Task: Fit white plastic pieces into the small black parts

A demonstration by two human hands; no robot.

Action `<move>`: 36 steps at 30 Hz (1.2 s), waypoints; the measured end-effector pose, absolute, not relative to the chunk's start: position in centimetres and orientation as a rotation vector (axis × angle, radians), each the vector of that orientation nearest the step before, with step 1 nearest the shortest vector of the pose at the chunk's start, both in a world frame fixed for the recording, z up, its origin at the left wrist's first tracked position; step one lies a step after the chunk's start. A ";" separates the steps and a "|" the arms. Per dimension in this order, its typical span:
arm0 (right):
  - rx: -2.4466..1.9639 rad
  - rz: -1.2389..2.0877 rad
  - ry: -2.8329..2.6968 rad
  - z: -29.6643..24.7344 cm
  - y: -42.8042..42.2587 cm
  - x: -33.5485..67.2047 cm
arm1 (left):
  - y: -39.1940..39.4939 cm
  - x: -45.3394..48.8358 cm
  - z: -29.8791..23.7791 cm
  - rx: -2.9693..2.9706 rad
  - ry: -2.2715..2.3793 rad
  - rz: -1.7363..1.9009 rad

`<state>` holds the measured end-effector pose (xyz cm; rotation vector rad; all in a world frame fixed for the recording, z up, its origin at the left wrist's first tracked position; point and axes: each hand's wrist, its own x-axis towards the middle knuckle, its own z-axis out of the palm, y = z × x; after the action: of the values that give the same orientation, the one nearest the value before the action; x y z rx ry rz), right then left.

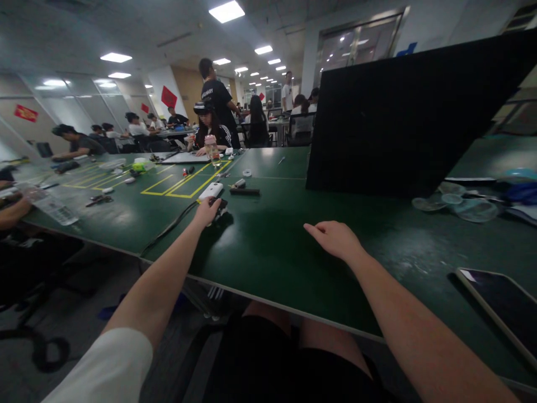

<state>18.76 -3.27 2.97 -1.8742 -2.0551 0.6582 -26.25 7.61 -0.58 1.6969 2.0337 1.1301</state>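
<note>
Head view looks down along both bare forearms onto a dark green worktop point(272, 252). Reaching far out toward the middle of the worktop, the left hand point(208, 211) lies over a small dark device point(221, 208), fingers closed around it, as if to steady it where its black cable point(168, 229) runs off toward the near edge. Most of the device is hidden under the hand, so what it is cannot be told. Just beyond it lies a white box point(211, 191) and a black bar point(244, 191). Holding nothing, the right hand point(335, 239) rests palm down on bare worktop, its fingers loosely together and curled. A black panel point(411, 117) stands upright toward the far right and hides what lies behind it. At the near right corner a tablet point(503, 305) is cut off by the frame.
</note>
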 end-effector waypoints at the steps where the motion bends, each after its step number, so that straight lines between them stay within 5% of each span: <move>1: -1.878 0.652 -2.032 3.0 -3.3 18.7 | 7.8 -24.6 -0.8 1.719 1.979 1.121; 16: -1.913 0.635 -1.578 3.6 -2.4 20.7 | -0.3 6.0 0.5 2.166 1.242 0.710; 24: -1.837 0.733 -1.540 3.6 -2.6 21.1 | 1.2 -0.3 0.6 1.878 1.236 0.987; 29: -1.833 0.365 -1.977 2.5 -2.6 20.5 | 1.4 -5.8 -0.1 1.832 1.486 1.161; 36: -1.784 0.365 -2.023 1.5 -2.9 21.8 | -0.2 -5.5 0.0 1.997 1.644 1.030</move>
<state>21.80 -2.92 1.46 -1.7838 -2.0225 0.3650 -5.47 -0.16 -0.04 1.9969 1.6443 1.0298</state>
